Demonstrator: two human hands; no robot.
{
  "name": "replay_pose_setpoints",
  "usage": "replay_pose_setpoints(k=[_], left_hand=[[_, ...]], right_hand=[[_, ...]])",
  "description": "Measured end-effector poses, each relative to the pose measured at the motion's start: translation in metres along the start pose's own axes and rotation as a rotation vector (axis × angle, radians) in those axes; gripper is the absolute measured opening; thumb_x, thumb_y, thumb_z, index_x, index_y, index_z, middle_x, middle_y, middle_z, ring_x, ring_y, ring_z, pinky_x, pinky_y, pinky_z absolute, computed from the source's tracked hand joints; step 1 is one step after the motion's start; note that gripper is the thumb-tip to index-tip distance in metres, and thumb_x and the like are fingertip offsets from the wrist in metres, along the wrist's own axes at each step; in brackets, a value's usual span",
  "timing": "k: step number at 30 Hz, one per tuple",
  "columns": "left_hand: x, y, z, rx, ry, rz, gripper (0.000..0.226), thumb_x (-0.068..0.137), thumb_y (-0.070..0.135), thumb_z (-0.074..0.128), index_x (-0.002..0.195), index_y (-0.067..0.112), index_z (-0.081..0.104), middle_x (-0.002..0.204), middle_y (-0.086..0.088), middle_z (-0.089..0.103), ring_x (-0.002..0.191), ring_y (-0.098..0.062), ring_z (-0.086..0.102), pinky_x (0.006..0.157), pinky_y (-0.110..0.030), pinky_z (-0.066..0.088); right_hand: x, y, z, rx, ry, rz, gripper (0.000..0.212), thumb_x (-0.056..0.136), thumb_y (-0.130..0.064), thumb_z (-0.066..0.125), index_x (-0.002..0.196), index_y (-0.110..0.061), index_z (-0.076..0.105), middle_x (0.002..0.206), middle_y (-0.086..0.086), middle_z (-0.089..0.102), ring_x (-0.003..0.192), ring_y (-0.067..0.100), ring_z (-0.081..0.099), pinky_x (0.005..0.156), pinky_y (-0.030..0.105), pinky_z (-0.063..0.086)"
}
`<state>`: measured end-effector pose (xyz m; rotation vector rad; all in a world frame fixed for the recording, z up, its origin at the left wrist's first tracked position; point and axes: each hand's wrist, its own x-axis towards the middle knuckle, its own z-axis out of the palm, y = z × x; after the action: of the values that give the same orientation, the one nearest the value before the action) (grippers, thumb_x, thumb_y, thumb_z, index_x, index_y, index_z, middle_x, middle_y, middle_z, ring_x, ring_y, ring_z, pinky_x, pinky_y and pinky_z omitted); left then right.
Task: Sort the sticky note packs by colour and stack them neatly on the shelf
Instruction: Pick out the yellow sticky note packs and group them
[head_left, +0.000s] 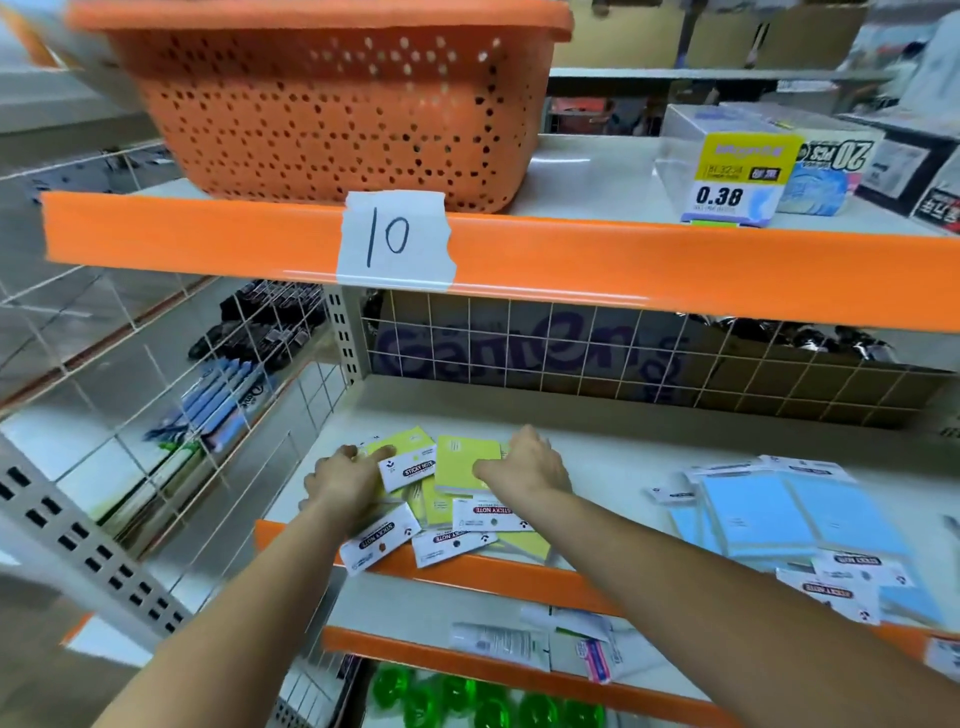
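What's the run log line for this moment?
left hand: on yellow packs | right hand: on same | blue packs: right

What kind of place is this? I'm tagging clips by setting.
Probably a stationery shop or its stockroom: orange-edged shelving with a handwritten "10" label, a boxed item with a 0.38 price tag, and packaged yellow packs and blue packs of sticky notes.

Orange basket (317, 109) dotted all over with small round holes. Orange shelf edge (675, 270) bearing a white label (395, 239) with "10" in black. Yellow packs (457, 467) with white header cards (410, 467) printed in black. Light blue packs (779, 509) with white header cards too. Clear box (727, 171) with a yellow and white tag, "0.38" in black. White wire grid (597, 358) over a brown carton with purple lettering. Bright green items (467, 696) below.
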<state>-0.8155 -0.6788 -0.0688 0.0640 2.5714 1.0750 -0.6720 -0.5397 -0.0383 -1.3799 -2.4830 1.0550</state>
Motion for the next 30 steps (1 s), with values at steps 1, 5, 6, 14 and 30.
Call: replay_pose_setpoints(k=[1, 5, 6, 14, 30], left_hand=[[-0.001, 0.000, 0.001, 0.009, 0.003, 0.006, 0.068, 0.083, 0.058, 0.060, 0.139, 0.022, 0.047, 0.141, -0.012, 0.046, 0.131, -0.035, 0.033, 0.109, -0.046, 0.030], [-0.001, -0.003, 0.001, -0.062, 0.000, 0.011, 0.066, 0.085, 0.057, 0.056, 0.140, 0.023, 0.045, 0.139, -0.012, 0.048, 0.131, -0.035, 0.037, 0.110, -0.048, 0.030], [0.000, -0.003, 0.000, -0.097, 0.004, 0.015, 0.064, 0.085, 0.056, 0.056, 0.139, 0.022, 0.045, 0.139, -0.012, 0.049, 0.130, -0.035, 0.039, 0.109, -0.048, 0.031], [-0.003, -0.001, -0.006, -0.301, -0.023, 0.011, 0.032, 0.096, 0.037, 0.050, 0.118, 0.016, 0.060, 0.104, -0.009, 0.058, 0.098, -0.031, 0.052, 0.088, -0.036, 0.042], [-0.009, 0.035, -0.018, -0.235, -0.040, 0.112, 0.036, 0.090, 0.040, 0.052, 0.117, 0.018, 0.059, 0.090, -0.003, 0.064, 0.105, -0.037, 0.061, 0.097, -0.044, 0.048]], right_hand=[[0.000, 0.000, -0.001, -0.031, 0.024, -0.025, 0.051, 0.078, -0.037, 0.064, 0.121, -0.017, 0.047, 0.119, 0.002, 0.050, 0.113, 0.025, 0.047, 0.081, 0.032, 0.041], [0.001, 0.003, -0.002, -0.104, -0.009, -0.081, 0.055, 0.081, -0.042, 0.062, 0.132, -0.026, 0.048, 0.133, 0.000, 0.043, 0.126, 0.022, 0.034, 0.096, 0.035, 0.034], [0.001, 0.004, -0.002, -0.099, -0.028, -0.083, 0.055, 0.082, -0.043, 0.061, 0.132, -0.027, 0.049, 0.135, -0.001, 0.042, 0.127, 0.022, 0.033, 0.097, 0.034, 0.033], [0.005, 0.008, 0.002, -0.033, -0.075, -0.133, 0.052, 0.085, -0.040, 0.060, 0.135, -0.029, 0.050, 0.135, -0.002, 0.048, 0.129, 0.020, 0.035, 0.095, 0.033, 0.038], [0.010, 0.007, -0.007, 0.069, -0.053, -0.115, 0.048, 0.086, -0.035, 0.060, 0.132, -0.024, 0.052, 0.134, 0.004, 0.047, 0.119, 0.025, 0.052, 0.097, 0.037, 0.045]])
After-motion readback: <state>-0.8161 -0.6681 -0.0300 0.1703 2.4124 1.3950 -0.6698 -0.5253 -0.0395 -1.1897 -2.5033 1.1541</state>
